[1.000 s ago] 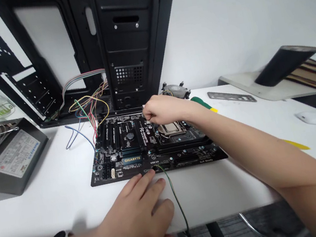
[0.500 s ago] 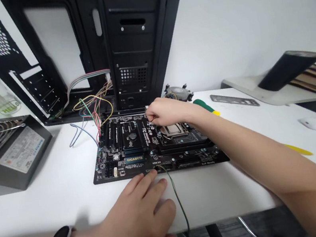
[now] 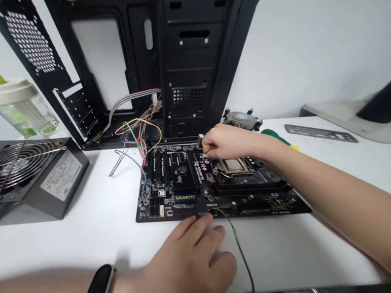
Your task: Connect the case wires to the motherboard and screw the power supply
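Note:
A black Gigabyte motherboard point(image 3: 185, 198) lies flat on the white table. My left hand point(image 3: 186, 273) rests at its front edge, fingers stretched out and fingertips touching the board beside a thin green cable point(image 3: 238, 239) that runs down over the table edge. Over the back part of the board, my right hand point(image 3: 223, 142) is closed in a pinch near the rear connectors. Whatever its fingertips hold is hidden. Just in front of that hand sits the processor socket point(image 3: 235, 165) with a silver processor in it.
An upright black computer case point(image 3: 186, 68) stands behind, with coloured wires point(image 3: 139, 126) hanging from it. On the left are a power supply point(image 3: 62, 179) and a clear cup point(image 3: 20, 106). A cooler fan point(image 3: 243, 119), green-handled tool point(image 3: 274, 137) and metal I/O plate point(image 3: 321, 133) lie at right.
My view has turned left, so the scene sits further right in the picture. Both hands keep about the same places on the motherboard.

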Motion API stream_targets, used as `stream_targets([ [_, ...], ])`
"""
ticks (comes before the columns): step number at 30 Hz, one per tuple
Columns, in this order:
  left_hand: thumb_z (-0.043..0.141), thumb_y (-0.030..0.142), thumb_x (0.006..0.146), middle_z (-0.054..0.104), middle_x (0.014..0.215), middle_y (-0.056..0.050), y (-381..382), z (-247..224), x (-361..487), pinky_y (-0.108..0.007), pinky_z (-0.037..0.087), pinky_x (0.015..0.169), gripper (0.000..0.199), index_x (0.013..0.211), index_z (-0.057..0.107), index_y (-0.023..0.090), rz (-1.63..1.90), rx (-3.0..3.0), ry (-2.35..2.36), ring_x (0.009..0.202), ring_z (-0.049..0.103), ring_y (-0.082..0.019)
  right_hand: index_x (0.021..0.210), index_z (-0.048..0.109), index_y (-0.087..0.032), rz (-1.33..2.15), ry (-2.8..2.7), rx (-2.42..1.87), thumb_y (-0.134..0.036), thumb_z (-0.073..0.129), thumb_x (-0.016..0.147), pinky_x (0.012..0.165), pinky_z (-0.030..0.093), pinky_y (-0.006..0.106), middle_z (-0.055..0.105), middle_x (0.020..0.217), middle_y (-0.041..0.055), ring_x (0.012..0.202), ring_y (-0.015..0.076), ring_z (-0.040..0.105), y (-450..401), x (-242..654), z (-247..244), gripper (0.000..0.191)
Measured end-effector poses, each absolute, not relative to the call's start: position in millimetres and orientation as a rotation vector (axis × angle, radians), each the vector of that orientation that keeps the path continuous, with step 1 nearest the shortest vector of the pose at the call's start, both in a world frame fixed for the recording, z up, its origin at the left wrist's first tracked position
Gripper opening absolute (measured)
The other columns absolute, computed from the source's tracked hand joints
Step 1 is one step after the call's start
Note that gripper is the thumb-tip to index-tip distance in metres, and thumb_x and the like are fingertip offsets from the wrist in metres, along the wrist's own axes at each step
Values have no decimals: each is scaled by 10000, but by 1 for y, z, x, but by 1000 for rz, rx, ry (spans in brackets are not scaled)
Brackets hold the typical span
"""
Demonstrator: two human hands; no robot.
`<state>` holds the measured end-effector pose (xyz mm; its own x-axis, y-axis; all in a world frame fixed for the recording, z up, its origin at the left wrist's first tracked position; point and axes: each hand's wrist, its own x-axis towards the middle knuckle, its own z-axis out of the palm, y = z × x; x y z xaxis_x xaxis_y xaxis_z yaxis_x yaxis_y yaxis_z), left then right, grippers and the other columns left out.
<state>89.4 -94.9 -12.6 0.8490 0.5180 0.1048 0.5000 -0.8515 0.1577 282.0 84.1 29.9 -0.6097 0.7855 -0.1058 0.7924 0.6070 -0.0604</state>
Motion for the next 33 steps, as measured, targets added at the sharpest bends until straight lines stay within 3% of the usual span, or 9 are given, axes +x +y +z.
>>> stream_targets([
  [6, 544, 423, 869, 543, 1337, -135, -93, -20, 90, -457, 416, 1011, 333, 1054, 600, 152, 199, 2926, 773, 1253, 479, -353, 616, 618, -149, -255, 2731, 1429, -145, 560, 720, 588, 336, 219, 568, 564, -23, 533, 82, 465, 84, 282, 31, 120],
  [17, 519, 440, 886, 540, 1342, -122, -92, -19, 88, -444, 413, 1006, 337, 1047, 599, 154, 196, 2949, 770, 1246, 483, -337, 651, 629, -156, -167, 2695, 1362, -179, 542, 750, 587, 342, 235, 614, 631, 12, 589, 110, 508, 84, 281, 34, 134],
  [24, 516, 429, 897, 535, 1347, -134, -92, -13, 87, -444, 409, 1024, 343, 1061, 602, 140, 153, 2957, 755, 1255, 480, -339, 800, 687, -141, 83, 2621, 1316, -167, 470, 800, 674, 404, 288, 671, 893, 103, 815, 205, 614, 70, 272, 42, 219],
  [29, 531, 429, 890, 512, 1376, -124, -92, -10, 81, -425, 377, 1063, 347, 1090, 591, 152, 175, 2914, 772, 1286, 452, -312, 926, 690, -138, -18, 2832, 1250, -212, 461, 865, 807, 443, 323, 649, 981, 95, 885, 201, 607, 56, 271, 57, 248],
  [33, 508, 414, 890, 441, 1430, -164, -92, -4, 78, -505, 336, 1084, 387, 1152, 577, 137, 177, 2833, 876, 1324, 393, -347, 978, 694, -172, -179, 2861, 1162, -215, 460, 879, 835, 448, 323, 671, 1025, 66, 949, 198, 603, 43, 271, 66, 258],
])
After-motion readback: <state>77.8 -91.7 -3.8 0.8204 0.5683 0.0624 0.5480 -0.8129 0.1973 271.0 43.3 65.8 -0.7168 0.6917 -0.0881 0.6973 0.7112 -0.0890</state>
